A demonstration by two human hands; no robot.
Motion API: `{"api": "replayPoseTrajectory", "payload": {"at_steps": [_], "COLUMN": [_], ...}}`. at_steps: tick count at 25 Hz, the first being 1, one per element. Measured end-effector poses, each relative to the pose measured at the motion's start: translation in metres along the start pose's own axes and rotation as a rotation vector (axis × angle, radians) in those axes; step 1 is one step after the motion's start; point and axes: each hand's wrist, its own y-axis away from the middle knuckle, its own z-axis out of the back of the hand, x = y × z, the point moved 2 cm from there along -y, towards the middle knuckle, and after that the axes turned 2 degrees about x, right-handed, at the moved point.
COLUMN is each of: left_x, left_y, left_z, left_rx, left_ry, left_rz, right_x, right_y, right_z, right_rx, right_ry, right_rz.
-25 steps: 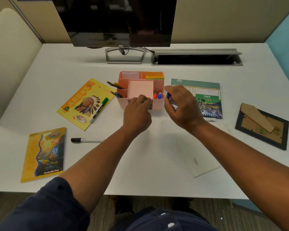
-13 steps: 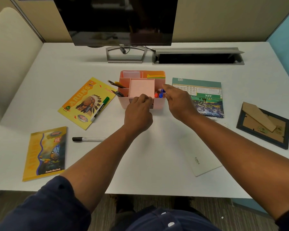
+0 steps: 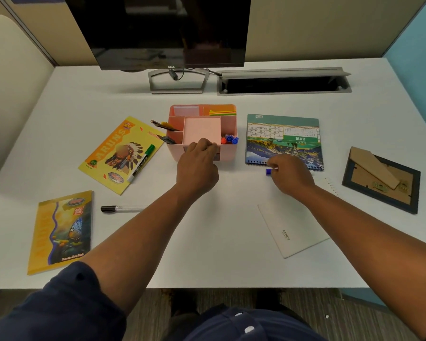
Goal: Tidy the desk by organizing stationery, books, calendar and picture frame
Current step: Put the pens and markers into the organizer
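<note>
Withdrawn from the organizer (image 3: 228, 153), right hand (image 3: 289, 177) pinches a blue-capped pen (image 3: 269, 171); left hand (image 3: 198, 166) grips its front.

From my feed I can read "DELL" on the bottom bezel of the monitor (image 3: 170, 66), and "JUNE", seen upside down from here, on the green band of the calendar (image 3: 284, 139), whose date numbers are too small for me to make out. The yellow notebook (image 3: 119, 153) carries "ARUNS" along its cover with a "65" in a green badge. The white card (image 3: 292, 230) shows "AGNES"; the marker's (image 3: 142, 162) label I cannot tell.
</note>
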Motion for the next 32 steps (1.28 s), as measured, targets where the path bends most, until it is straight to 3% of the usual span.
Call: {"api": "replayPoseTrajectory", "payload": {"at_steps": [3, 12, 14, 20, 24, 32], "left_x": [0.001, -0.001, -0.001, -0.001, -0.002, -0.002], "left_y": [-0.001, -0.002, -0.001, -0.001, -0.001, 0.0], "left_z": [-0.001, 0.0, 0.0, 0.002, 0.003, 0.004], "left_rx": [0.006, 0.015, 0.015, 0.007, 0.006, 0.001], "left_ry": [0.003, -0.004, -0.003, 0.003, 0.006, 0.007], "left_rz": [0.008, 0.013, 0.013, 0.011, 0.01, 0.002], "right_x": [-0.014, -0.001, 0.006, 0.049, 0.073, 0.092], "right_y": [0.007, 0.015, 0.017, 0.01, 0.005, -0.014], "right_z": [-0.006, -0.013, -0.01, 0.036, 0.064, 0.043], "right_rx": [0.104, 0.144, 0.051, -0.44, -0.686, -0.464], "right_ry": [0.098, 0.296, 0.213, -0.173, -0.279, -0.202], "right_rz": [-0.006, 0.202, 0.208, 0.361, 0.449, 0.51]}}
